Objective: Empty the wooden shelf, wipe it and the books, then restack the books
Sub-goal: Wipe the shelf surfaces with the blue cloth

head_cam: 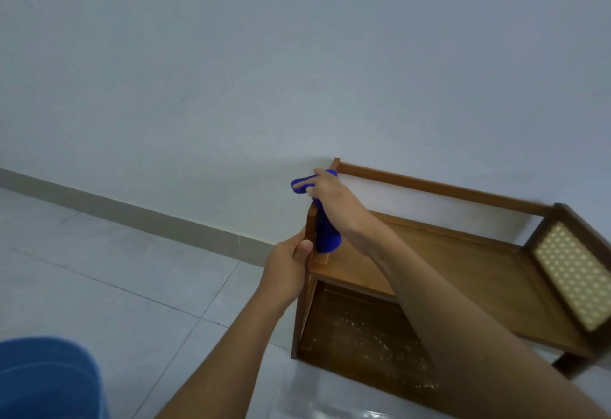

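Observation:
The wooden shelf stands against the white wall at the right, with no books on its boards. My left hand grips the front post of its left side panel. My right hand holds a blue cloth over the top edge of that same panel; the cloth hangs down on the inner side. The lower board shows pale specks of dust. No books are in view.
A woven rattan panel closes the shelf's right end. Pale floor tiles spread to the left, bordered by a grey skirting board. A blue-clad knee shows at the bottom left.

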A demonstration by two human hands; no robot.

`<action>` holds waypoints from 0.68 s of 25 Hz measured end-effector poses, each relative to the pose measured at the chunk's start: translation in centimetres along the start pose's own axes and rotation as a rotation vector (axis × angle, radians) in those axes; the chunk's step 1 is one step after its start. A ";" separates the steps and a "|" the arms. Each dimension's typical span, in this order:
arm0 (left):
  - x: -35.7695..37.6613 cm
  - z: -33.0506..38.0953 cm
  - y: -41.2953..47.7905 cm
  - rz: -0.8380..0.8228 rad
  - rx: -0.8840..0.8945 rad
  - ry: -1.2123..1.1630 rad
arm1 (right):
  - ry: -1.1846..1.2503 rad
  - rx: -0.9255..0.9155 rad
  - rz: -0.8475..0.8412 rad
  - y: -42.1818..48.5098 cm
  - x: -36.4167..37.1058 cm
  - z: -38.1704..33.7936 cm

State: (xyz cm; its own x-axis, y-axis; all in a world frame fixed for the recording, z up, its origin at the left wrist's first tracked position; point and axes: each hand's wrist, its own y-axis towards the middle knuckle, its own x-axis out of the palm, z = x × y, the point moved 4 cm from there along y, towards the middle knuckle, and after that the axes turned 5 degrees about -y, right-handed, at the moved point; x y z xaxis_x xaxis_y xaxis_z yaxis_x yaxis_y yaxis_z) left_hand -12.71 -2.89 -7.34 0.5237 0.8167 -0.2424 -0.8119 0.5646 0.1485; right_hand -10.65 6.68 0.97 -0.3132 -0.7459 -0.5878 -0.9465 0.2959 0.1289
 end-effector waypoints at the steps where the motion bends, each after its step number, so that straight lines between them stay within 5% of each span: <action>1: 0.1 0.1 0.0 0.010 -0.003 -0.004 | -0.002 -0.037 -0.011 -0.6 0.4 0.2; 8: 0.2 -0.5 0.0 0.051 0.046 0.040 | 0.313 -0.048 -0.015 0.0 1.4 3.1; 14: 0.2 -1.2 0.1 0.056 0.074 0.031 | 0.549 0.420 0.128 4.6 1.5 6.8; 17: 0.3 -1.1 0.1 0.055 0.080 0.044 | 0.564 0.501 0.105 3.4 2.5 7.2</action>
State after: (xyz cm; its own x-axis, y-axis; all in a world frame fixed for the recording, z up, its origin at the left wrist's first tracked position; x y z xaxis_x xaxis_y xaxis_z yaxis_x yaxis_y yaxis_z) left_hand -12.91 -2.76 -8.47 0.4657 0.8415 -0.2737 -0.8147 0.5285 0.2388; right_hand -14.13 10.12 -5.87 -0.5196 -0.8508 -0.0783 -0.8032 0.5177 -0.2948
